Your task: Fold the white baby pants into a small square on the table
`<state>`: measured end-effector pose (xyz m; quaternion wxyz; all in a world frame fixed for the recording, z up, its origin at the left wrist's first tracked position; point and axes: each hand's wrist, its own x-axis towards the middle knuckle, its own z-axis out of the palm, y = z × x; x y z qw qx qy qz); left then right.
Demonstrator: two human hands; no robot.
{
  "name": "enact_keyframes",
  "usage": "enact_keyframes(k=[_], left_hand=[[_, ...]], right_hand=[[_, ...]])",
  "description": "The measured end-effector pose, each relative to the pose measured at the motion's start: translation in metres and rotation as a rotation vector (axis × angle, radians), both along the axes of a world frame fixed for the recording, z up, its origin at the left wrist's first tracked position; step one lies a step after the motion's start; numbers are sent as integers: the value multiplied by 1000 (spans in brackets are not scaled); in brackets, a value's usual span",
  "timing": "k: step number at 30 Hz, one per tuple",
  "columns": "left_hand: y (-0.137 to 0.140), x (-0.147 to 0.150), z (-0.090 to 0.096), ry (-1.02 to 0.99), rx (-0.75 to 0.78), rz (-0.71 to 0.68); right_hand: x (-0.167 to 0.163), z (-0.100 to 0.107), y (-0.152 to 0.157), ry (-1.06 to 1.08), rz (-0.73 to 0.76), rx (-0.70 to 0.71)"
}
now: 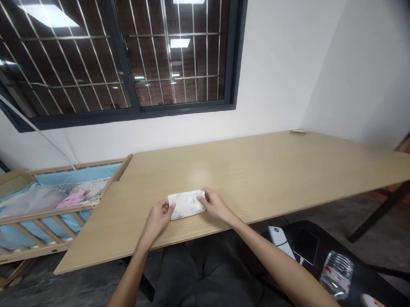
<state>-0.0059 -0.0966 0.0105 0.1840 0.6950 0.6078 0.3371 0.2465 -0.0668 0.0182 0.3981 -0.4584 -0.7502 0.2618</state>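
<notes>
A flat, folded white cloth point(186, 205) with a faint small print lies near the front edge of the wooden table point(261, 169). Its left end is pinched by my left hand point(160, 216), the thumb on top and the fingers curled at the edge. At the opposite end, my right hand point(212, 204) grips the upper right corner, thumb over the printed face. Both hands rest close to the tabletop. Whatever lies inside the folds is hidden.
Left of the table stands a wooden crib point(53, 221) with blue lining and bedding. A dark seat point(310, 267) at lower right carries a white phone point(281, 241), a black phone point(306, 246) and a plastic bottle point(337, 275). A barred window point(131, 52) is behind.
</notes>
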Motion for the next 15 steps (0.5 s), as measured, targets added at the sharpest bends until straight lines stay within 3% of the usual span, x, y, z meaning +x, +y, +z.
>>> enact_keyframes(k=[7, 9, 11, 13, 15], left_hand=[[12, 9, -11, 214, -23, 164], [10, 13, -12, 250, -7, 211], [9, 21, -12, 268, 90, 232], [8, 33, -15, 271, 206, 158], [8, 44, -20, 279, 230, 11]], right_hand=[[-14, -24, 36, -39, -144, -51], [-15, -22, 35, -95, -185, 21], [-17, -16, 29, -169, -195, 189], [-22, -10, 21, -284, -83, 345], [-29, -9, 13, -433, 128, 384]])
